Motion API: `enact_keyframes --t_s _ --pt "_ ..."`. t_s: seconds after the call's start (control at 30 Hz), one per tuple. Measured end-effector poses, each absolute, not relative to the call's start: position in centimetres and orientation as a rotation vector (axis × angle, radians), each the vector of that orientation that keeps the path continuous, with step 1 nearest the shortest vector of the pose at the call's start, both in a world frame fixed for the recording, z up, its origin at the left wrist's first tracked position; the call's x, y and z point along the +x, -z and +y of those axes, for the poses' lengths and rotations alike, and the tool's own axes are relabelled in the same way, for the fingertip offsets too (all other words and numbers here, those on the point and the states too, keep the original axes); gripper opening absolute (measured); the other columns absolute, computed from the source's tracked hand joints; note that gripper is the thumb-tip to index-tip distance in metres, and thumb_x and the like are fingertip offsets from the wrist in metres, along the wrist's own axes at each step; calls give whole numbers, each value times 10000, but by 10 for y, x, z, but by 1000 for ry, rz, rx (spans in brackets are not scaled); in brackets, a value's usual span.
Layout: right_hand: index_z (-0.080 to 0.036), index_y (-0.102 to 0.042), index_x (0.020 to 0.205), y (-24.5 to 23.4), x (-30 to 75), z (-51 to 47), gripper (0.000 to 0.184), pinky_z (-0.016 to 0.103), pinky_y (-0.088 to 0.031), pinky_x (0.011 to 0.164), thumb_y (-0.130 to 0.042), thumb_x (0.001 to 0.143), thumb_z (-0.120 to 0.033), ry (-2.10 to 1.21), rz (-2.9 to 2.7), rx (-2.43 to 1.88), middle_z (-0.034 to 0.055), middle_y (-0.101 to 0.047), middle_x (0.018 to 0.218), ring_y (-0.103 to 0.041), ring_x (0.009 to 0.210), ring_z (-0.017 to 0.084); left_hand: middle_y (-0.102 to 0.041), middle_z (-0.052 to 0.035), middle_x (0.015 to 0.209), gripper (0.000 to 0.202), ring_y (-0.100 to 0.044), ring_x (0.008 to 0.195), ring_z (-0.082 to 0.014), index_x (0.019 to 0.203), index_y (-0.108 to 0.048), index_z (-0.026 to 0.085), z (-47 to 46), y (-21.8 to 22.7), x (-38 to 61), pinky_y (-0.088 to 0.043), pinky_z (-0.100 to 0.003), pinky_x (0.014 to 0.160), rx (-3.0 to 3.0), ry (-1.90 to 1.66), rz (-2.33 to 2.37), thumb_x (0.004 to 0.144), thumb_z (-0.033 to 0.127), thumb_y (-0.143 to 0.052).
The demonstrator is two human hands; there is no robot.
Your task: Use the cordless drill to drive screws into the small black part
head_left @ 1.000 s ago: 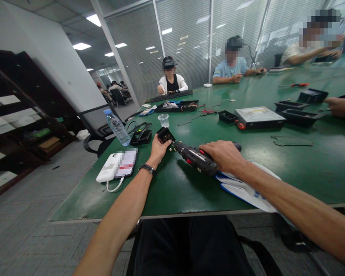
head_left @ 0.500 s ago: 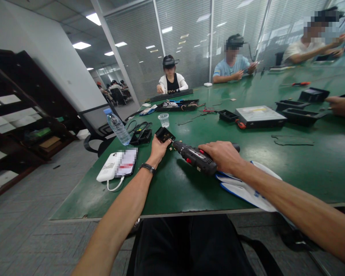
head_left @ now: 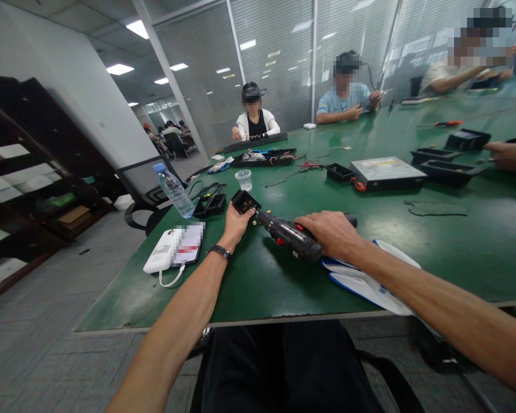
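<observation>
My left hand (head_left: 236, 225) is closed on a small black electronic part (head_left: 244, 202), holding it against the green table (head_left: 284, 275). My right hand (head_left: 333, 232) grips a black electric screwdriver (head_left: 291, 238) with red markings. The tool lies nearly flat, and its tip points left at the part beside my left thumb. A dark band sits on my left wrist. Under my right forearm lies a white and blue glove (head_left: 361, 281).
A white power bank with a phone (head_left: 174, 249), a water bottle (head_left: 173, 191), a plastic cup (head_left: 244, 179), black cables and trays, and a flat metal drive (head_left: 387, 172) lie on the table. Three people sit along the far side. Another person's hand (head_left: 505, 156) rests at right.
Almost nothing has moved; both hands keep their hold on the part and the screwdriver. The view has shifted slightly.
</observation>
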State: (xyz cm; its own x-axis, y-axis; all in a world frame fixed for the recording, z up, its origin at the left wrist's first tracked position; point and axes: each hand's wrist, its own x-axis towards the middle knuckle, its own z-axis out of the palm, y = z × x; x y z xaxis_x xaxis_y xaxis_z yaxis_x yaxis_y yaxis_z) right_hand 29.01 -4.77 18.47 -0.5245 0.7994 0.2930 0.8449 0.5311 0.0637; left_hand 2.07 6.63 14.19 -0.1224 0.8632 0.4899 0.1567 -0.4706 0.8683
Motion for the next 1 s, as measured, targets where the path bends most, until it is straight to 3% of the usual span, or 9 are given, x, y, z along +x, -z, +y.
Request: enact_keyframes --t_s 0.2,0.47,1.0 --pt "-253 -611 1141 -185 290 -48 333 312 -292 632 -570 815 -309 299 -2546 -1380 59 -716 977 -642 831 239 -684 -94 1064 485 -653 990 -220 1084 -568 151 64 -143 22 -499 -407 949 1568 -1641 1149 646 142 -776" --pt "-244 -568 1251 -182 289 -47 420 318 -330 669 -570 836 -310 318 -2572 -1381 80 -710 1008 -641 847 242 -686 -91 1060 498 -657 997 -224 1090 -565 153 67 -142 22 -506 -417 952 1547 -1655 1142 641 142 -782" --pt "-246 -612 1194 -185 288 -49 375 318 -336 660 -577 828 -323 317 -2552 -1378 67 -715 996 -644 841 243 -692 -103 1075 470 -664 986 -228 1074 -584 146 66 -142 21 -515 -425 946 1542 -1640 1140 643 122 -770"
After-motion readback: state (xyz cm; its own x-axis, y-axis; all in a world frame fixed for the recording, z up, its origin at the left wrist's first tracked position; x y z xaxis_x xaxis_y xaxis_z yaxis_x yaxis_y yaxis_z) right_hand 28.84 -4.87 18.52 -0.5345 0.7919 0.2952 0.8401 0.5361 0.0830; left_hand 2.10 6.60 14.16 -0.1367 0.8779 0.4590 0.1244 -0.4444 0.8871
